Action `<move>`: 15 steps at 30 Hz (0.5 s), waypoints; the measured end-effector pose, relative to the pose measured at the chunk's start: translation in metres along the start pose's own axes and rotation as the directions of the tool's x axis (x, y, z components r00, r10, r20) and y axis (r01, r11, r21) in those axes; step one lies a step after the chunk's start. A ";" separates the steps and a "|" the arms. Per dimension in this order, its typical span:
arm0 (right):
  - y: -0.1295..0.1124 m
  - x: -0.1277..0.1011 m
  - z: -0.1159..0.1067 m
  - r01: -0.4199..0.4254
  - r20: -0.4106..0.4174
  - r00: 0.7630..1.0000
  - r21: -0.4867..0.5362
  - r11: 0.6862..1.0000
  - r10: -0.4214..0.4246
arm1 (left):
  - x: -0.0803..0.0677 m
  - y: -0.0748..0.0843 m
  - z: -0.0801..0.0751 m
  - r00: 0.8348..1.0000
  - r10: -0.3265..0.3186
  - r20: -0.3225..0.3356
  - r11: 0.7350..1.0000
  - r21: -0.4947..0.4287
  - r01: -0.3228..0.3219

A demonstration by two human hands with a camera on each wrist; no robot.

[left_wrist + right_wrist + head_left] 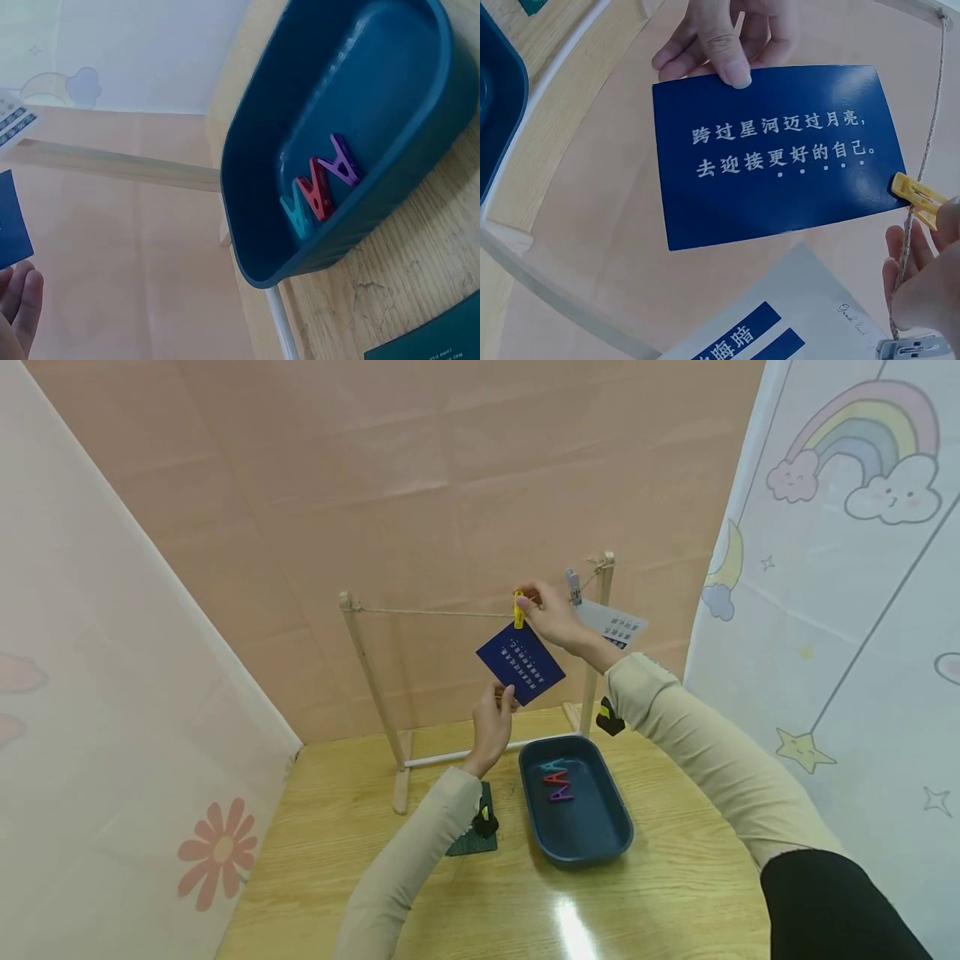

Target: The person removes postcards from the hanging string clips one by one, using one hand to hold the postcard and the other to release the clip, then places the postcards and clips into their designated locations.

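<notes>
Blue card hangs tilted off the string of the wooden rack, which stands along the counter's far edge. From the head view, the right hand is up at the line, fingers pinching the yellow clip at the card's top corner, while the left hand pinches its bottom corner. A grey clip already holds a white card by the right post. A blue tray sits mid-counter.

Left wrist view: tray holds teal, red and purple clips.

Right wrist view: the left thumb presses the card's edge; the yellow clip bites the opposite corner. It looks light, thin and stiff but bendable, probably smooth, so corners are the spots to pinch, gently, without creasing.
</notes>
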State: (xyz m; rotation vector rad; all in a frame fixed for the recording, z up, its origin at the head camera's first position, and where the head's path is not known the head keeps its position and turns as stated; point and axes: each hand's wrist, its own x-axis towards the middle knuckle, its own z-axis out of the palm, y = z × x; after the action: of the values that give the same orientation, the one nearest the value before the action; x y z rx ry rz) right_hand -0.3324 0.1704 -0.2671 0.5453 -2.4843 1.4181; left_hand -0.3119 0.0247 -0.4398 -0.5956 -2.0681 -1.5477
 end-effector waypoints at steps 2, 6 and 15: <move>0.000 0.000 0.000 -0.004 -0.016 1.000 0.026 1.000 0.004 | 0.000 0.000 0.000 1.000 0.015 0.000 1.000 0.002 -0.015; -0.001 0.002 0.002 -0.015 -0.050 0.999 0.074 0.997 0.018 | 0.000 0.001 -0.001 0.999 0.049 -0.015 0.998 0.036 -0.048; -0.005 0.003 0.003 -0.038 -0.156 0.986 0.110 0.993 0.055 | 0.000 0.004 -0.004 0.998 0.058 -0.016 0.997 0.061 -0.056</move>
State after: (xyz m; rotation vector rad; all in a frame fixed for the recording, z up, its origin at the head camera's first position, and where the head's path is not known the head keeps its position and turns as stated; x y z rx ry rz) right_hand -0.3329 0.1650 -0.2633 0.3790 -2.3219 1.5539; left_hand -0.3091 0.0213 -0.4361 -0.6108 -2.0591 -1.4477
